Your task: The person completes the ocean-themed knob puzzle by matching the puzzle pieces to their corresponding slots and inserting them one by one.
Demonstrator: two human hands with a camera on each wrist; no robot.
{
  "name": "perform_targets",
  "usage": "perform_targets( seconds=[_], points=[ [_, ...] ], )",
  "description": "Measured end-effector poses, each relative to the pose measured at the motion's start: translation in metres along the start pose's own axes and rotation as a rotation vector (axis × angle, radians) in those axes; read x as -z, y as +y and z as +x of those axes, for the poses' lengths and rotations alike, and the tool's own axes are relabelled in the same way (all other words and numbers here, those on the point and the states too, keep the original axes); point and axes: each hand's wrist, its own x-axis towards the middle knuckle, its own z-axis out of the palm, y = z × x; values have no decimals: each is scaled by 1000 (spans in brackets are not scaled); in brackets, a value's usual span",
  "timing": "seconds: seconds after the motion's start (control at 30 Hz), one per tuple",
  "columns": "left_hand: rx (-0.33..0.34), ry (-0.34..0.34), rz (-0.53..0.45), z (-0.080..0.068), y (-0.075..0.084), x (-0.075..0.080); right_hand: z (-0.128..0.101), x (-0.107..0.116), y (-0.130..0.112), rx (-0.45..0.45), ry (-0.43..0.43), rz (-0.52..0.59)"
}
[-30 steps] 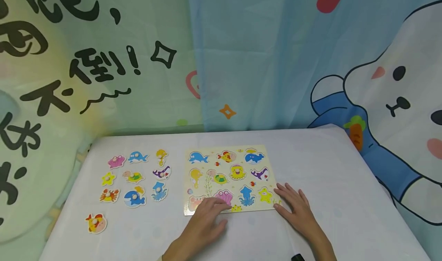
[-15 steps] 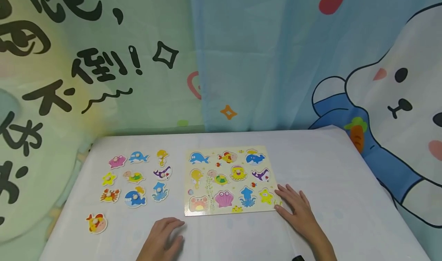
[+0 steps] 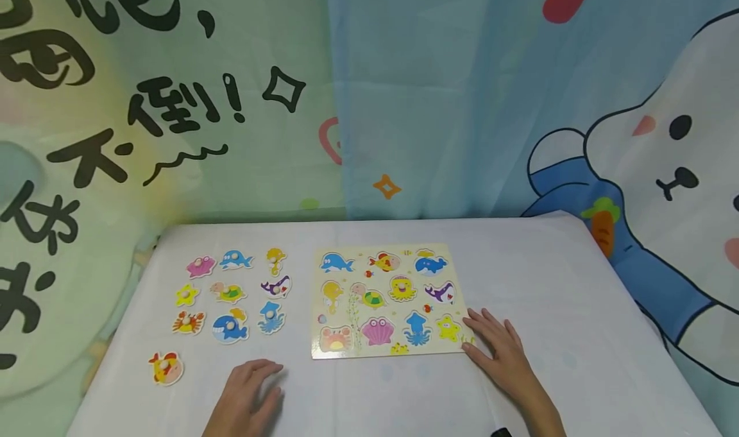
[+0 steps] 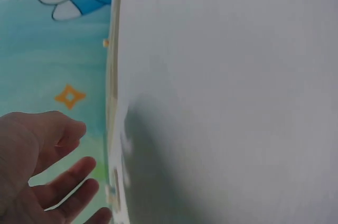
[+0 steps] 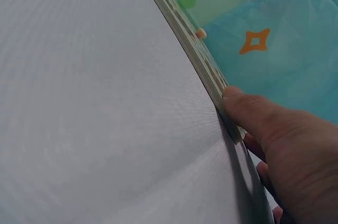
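Note:
A yellow sea-animal puzzle board lies flat on the white table. One knob stands up from it in the right wrist view, where the yellow octopus piece sits. My right hand touches the board's right edge, thumb at the near corner, fingers extended. Left of the board, my left hand holds nothing, its fingers loosely bent and spread. Nearest to it are the red-and-yellow fish piece, the blue whale piece and the squid piece.
Several more knobbed pieces stand in loose rows at the left, among them a crab piece, a turtle piece and a pink shell piece. A small black object shows at the front edge. A printed curtain hangs behind the table.
My left hand has moved left and toward me, off the board's near edge, uncovering the crab and shell pictures. My right hand has stayed at the board's right edge. The view has shifted slightly.

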Motion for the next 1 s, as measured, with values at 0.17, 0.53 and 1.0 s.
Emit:
perform_targets(
  seconds=[0.17,0.53,1.0],
  points=[
    [9,40,-41,26,-23,11,-5,4,3,-16,5,8],
    [-4,-35,0,82,-64,48,-3,4,6,19,17,5],
    [40,-29,9,90,-74,57,2,-3,2,25,7,10]
  ],
)
